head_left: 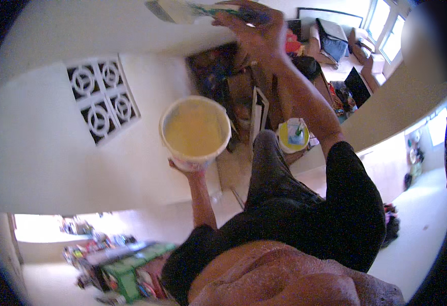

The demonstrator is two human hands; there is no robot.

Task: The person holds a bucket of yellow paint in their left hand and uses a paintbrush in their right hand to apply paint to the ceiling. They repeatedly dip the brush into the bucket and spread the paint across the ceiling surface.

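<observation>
My left hand [187,169] holds a white bucket [189,155] from underneath, out in front of my body. Pale yellow paint [193,131] covers its inside; how deep it is I cannot tell. Raised high, my right hand [262,31] grips a wide flat paintbrush [185,12] by its green handle, bristles pointing left. The brush is close to the pale wall [131,28] at the top of the view; whether it touches is unclear. The bucket hangs well below and left of the brush, and part of the left hand is hidden beneath it.
White patterned vent blocks [102,97] are set into the wall at left. Beside my leg stands a smaller yellow-rimmed bucket [283,140] with a green-handled tool inside. Dark clutter [210,69] lies below. Armchairs [330,41] stand far right, and a green table [126,278] with assorted things is lower left.
</observation>
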